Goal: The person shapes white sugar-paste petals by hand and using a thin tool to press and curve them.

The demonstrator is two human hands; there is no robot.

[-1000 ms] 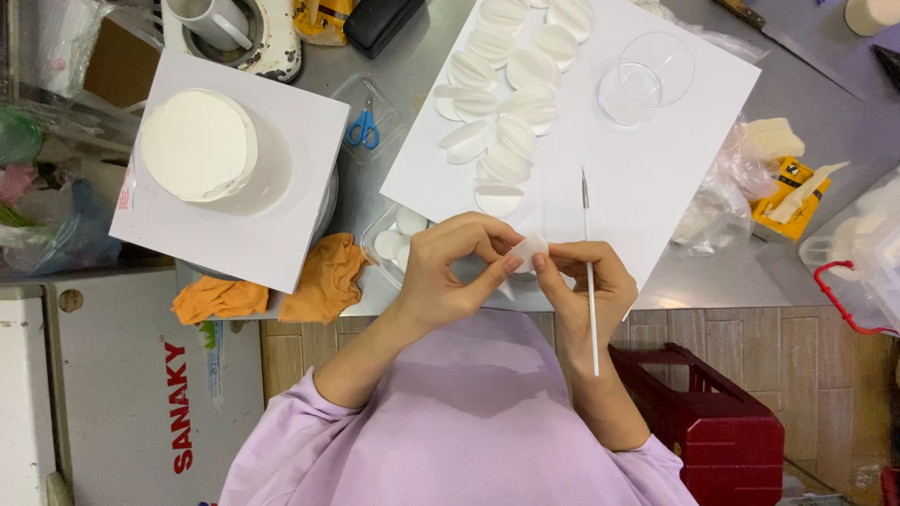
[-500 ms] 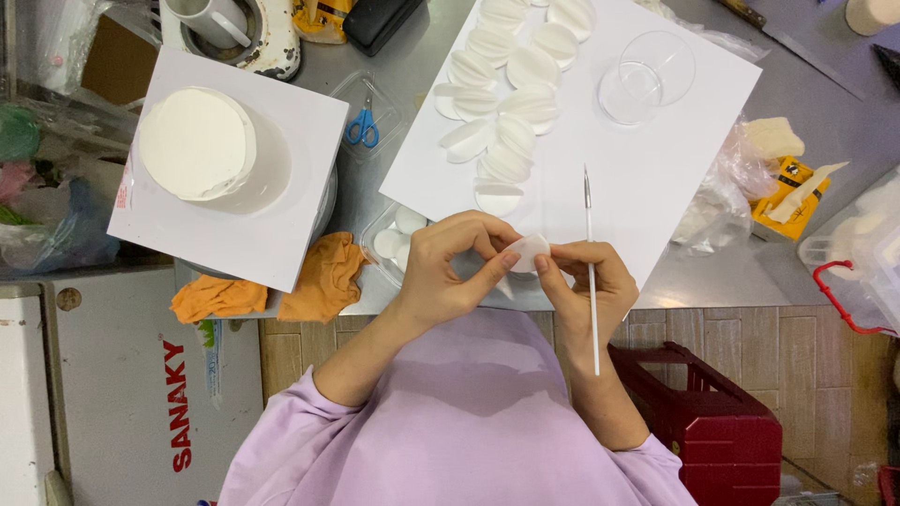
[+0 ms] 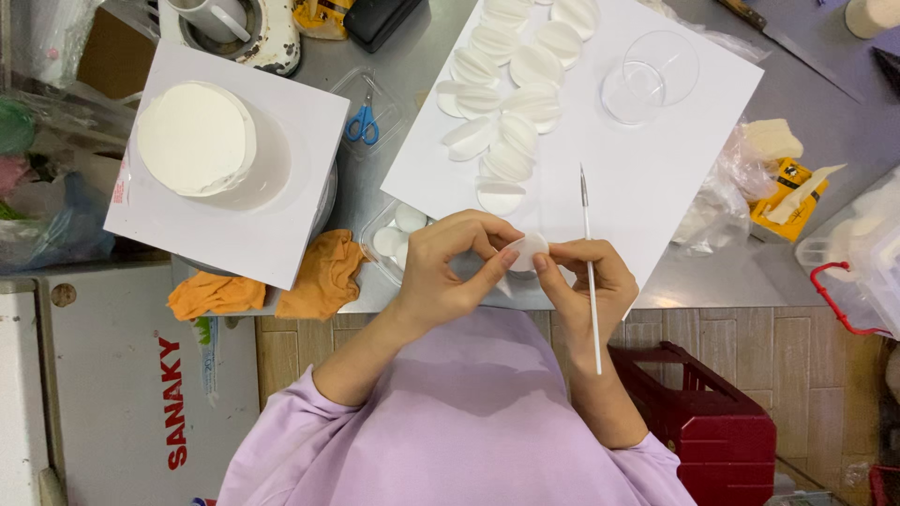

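Observation:
Both hands meet at the near edge of a white board (image 3: 656, 178). My left hand (image 3: 450, 272) and my right hand (image 3: 586, 281) pinch a small white round disc (image 3: 527, 251) between thumbs and fingers. A thin white-handled brush (image 3: 591, 272) also runs through my right hand, its tip pointing away from me. Several folded white discs (image 3: 506, 94) lie in rows on the board just beyond my hands.
A white round cake (image 3: 202, 141) stands on a square white board at the left. Blue scissors (image 3: 364, 122), an orange cloth (image 3: 281, 281), a clear plastic container (image 3: 652, 75) and a yellow packet (image 3: 787, 187) lie around. A red stool (image 3: 712, 422) stands below right.

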